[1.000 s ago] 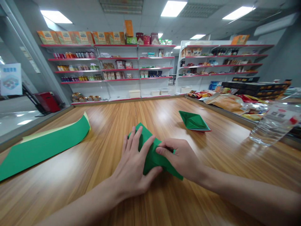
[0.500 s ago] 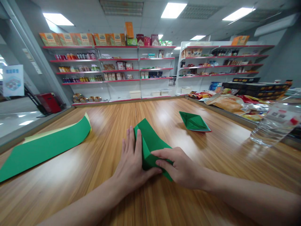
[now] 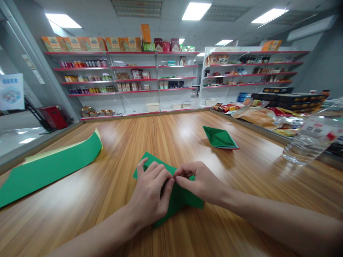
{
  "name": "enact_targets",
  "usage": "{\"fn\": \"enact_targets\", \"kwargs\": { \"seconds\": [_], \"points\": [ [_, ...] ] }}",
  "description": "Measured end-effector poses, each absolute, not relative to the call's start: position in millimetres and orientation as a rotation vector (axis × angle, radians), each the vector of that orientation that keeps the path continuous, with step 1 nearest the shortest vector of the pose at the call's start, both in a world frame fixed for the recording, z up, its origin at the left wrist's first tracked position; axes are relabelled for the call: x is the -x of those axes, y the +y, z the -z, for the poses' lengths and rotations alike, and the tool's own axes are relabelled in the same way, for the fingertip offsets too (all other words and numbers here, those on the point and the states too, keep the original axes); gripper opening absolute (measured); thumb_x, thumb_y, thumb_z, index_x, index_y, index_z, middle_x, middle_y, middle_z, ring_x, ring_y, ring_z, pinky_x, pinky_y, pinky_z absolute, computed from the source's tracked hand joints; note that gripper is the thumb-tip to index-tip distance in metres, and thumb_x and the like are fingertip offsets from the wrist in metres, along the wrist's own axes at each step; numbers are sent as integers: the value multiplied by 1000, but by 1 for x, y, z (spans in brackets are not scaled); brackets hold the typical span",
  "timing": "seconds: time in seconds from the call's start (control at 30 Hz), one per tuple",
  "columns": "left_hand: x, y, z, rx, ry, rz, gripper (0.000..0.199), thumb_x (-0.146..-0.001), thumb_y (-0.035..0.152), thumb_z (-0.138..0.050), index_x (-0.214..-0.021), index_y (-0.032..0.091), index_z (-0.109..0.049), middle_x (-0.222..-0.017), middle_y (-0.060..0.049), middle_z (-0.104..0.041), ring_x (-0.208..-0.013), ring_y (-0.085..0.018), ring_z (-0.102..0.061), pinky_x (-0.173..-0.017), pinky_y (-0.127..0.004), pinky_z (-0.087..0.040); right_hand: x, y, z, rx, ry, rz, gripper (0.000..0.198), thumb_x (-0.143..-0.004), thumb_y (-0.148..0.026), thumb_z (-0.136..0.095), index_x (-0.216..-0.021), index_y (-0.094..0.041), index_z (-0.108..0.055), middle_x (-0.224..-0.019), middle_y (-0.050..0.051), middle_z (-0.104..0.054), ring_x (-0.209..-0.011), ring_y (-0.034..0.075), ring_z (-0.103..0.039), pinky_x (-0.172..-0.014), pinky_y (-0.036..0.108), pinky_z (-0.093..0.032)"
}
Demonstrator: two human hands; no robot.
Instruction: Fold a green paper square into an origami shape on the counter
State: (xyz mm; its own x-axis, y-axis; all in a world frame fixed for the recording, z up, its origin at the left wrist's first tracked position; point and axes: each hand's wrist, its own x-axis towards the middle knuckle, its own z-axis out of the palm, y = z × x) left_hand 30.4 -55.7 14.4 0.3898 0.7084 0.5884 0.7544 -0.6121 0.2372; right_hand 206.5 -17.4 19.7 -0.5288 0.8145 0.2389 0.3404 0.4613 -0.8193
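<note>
A partly folded sheet of green paper lies on the wooden table in front of me. My left hand is closed over its left part, with thumb and index finger pinched near the middle. From the right, my right hand pinches the paper between thumb and fingertips, almost touching the left fingertips. Both hands cover much of the sheet, so the exact folds are hidden. Farther back to the right sits a folded green paper piece with thin layered edges.
A stack of green paper with a curled end and yellowish underside lies at left. A clear plastic bottle stands at right, beside snack bags past the table edge. Stocked shelves line the back.
My left hand has gone from lying flat with fingers stretched to a pinch. The green paper has turned, its far corner shifting left and nearer. My right hand still pinches it.
</note>
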Motion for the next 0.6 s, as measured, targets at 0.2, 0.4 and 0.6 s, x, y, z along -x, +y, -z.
{"fn": "enact_targets", "kwargs": {
  "seconds": [0.2,0.4,0.6],
  "points": [
    [-30,-57,-13,2456,-1369,1141,17,-87,14,-43,-73,19,-51,-70,0,-54,-74,-18,-51,-90,-48,-25,-205,-17,-26,980,-2117,-838,15,-80,-21,-54,-74,-16,-66,-66,0,-62,-62,12,-54,-58,24,-42],
    [-24,-56,-14,2339,-1368,1209,16,-85,13,-44,-72,19,-50,-69,0,-53,-74,-18,-51,-91,-48,-24,-211,-12,-27,916,-2178,-524,10,-79,-19,-58,-73,-18,-66,-77,2,-65,-79,16,-57,-79,33,-42],
    [-16,-47,-12,2214,-1376,1254,17,-84,14,-45,-69,20,-49,-67,1,-53,-73,-19,-51,-90,-47,-24,-220,2,-21,837,-2173,-354,11,-80,-19,-61,-70,-19,-66,-107,7,-60,-107,21,-51,-94,40,-36]
  ]
}}
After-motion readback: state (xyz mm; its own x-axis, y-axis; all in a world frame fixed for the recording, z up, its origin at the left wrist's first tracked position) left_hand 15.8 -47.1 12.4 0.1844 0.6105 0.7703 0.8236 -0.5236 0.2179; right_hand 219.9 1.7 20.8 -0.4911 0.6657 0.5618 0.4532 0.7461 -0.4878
